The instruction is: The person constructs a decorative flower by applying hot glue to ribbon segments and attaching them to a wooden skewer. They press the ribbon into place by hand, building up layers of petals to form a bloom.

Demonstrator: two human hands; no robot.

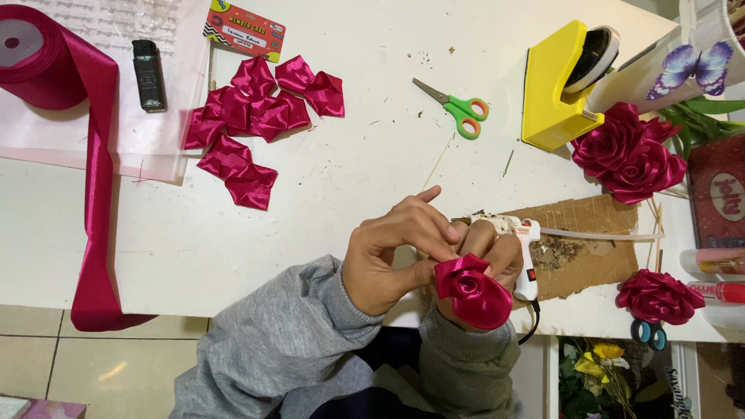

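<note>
Fingers [434, 233] pinched on ribbon rose [472, 293]

Red-orange printed card [244, 30] at table's far edge; dark red package, white oval label [718, 203], far right.

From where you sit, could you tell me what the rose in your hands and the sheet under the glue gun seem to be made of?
Rose: apparently satin ribbon, glossy magenta, with sheen along its folds. Sheet: looks like corrugated cardboard, matte brown, faintly ribbed and scuffed. Glue gun: probably white plastic.
</note>
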